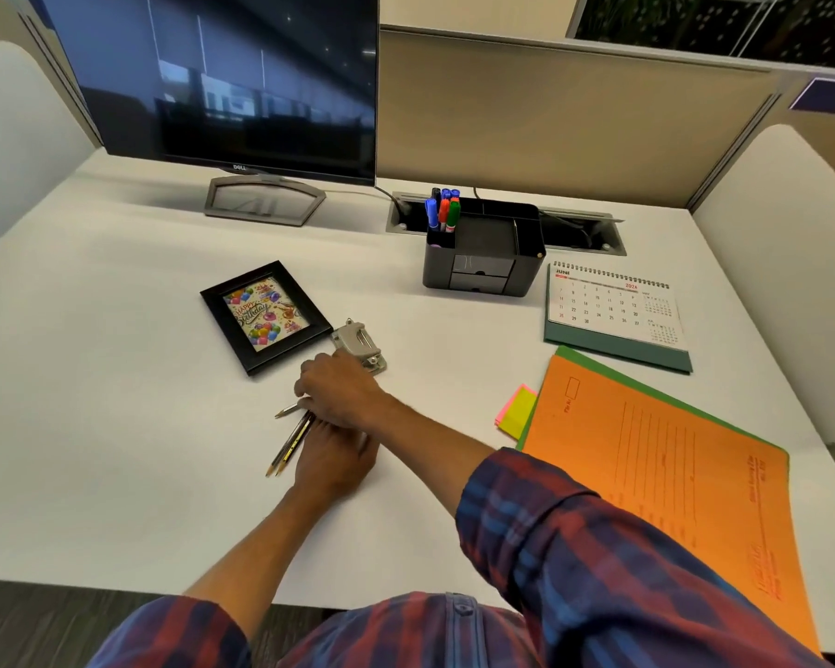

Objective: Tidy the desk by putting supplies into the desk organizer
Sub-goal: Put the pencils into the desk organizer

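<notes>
A black desk organizer (483,262) stands at the back of the white desk (116,426), with several coloured markers (444,209) upright in its left slot. Near the desk's middle my left hand (333,462) is shut on two pencils (290,443) whose tips point toward me and to the left. My right hand (341,390) lies just above it, fingers curled over a third pencil (286,410) with only the tip showing. A metal hole punch (360,347) sits right behind my right hand. Pink and yellow sticky notes (517,411) lie to the right.
A black picture frame (265,316) lies flat left of the punch. A desk calendar (615,313) stands right of the organizer, with orange and green folders (671,474) in front of it. A monitor (223,79) stands at the back left.
</notes>
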`<state>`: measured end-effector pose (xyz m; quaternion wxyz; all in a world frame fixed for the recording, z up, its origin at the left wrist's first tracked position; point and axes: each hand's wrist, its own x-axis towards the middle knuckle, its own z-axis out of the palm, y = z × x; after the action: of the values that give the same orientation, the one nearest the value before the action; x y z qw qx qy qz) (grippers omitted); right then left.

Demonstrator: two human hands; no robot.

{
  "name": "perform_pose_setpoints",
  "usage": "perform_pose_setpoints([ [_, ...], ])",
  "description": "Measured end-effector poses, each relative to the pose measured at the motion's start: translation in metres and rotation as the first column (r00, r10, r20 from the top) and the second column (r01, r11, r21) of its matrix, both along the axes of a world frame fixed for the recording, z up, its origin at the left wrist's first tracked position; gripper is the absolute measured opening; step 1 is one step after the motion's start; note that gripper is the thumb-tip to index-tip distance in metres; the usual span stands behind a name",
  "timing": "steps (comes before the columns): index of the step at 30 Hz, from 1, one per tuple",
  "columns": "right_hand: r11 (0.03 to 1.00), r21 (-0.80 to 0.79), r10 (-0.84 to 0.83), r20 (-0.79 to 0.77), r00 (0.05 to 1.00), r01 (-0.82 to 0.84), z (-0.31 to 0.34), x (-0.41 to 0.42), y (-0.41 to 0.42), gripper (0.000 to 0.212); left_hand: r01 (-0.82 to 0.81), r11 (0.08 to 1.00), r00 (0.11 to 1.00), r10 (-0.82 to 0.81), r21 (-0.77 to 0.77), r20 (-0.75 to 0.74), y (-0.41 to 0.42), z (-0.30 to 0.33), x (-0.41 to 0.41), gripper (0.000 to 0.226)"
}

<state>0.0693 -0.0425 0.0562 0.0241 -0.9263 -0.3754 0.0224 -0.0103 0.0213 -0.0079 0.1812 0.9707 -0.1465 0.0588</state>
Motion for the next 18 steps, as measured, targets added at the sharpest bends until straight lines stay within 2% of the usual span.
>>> perform_pose_setpoints([
  [5,0.994,-0.102,0.038,0.017,0.999,-0.036,-0.005,-0.003,0.016,0.013,0.002,1.0,0.999,0.0,-0.026,0.043,0.003,-0.004,-0.002,0.053],
  [9,0.988,-0.14,0.069,0.019,0.997,-0.066,-0.009,-0.002,0.02,0.016,-0.024,0.988,0.997,0.034,-0.15,0.065,0.0,0.002,-0.005,0.056],
  [12,0.987,-0.106,0.132,0.069,0.989,-0.124,-0.012,0.001,0.018,0.016,-0.03,0.995,1.0,0.03,-0.094,0.0,0.002,0.0,-0.002,0.056],
  [15,0.987,0.058,0.139,0.137,0.981,-0.148,-0.008,0.007,0.011,0.017,-0.033,0.998,0.998,0.03,-0.06,-0.055,0.002,-0.001,0.0,0.055],
  [17,0.945,0.311,0.076,0.097,0.992,-0.103,-0.001,0.009,0.005,0.014,-0.02,0.999,1.0,0.02,-0.045,-0.002,0.0,0.0,0.002,0.047],
  [18,0.893,0.448,0.028,0.047,0.998,-0.046,0.003,0.01,0.0,0.011,-0.01,0.999,1.0,0.011,-0.043,0.019,0.0,-0.001,0.003,0.043],
])
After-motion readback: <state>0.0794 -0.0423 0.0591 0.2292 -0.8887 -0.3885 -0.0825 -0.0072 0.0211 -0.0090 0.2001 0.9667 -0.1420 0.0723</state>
